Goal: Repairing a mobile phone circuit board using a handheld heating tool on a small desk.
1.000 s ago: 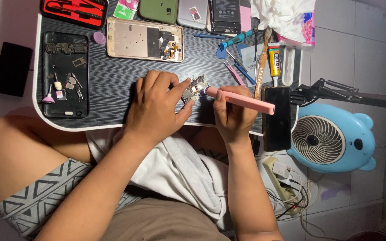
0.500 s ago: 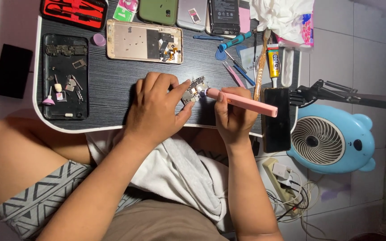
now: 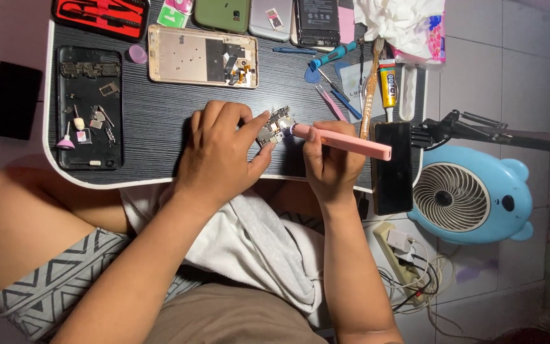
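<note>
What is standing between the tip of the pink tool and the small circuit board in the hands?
Nothing visible. The right hand holds the pink tool with its tip at the circuit board, which the left hand pinches above the black table.

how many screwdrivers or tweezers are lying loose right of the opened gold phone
3, perhaps more hidden: a blue-handled screwdriver nearest the tissues, a thin dark blue tool by the phones at the top, and pink tweezers just above the pink pen tool.
</note>
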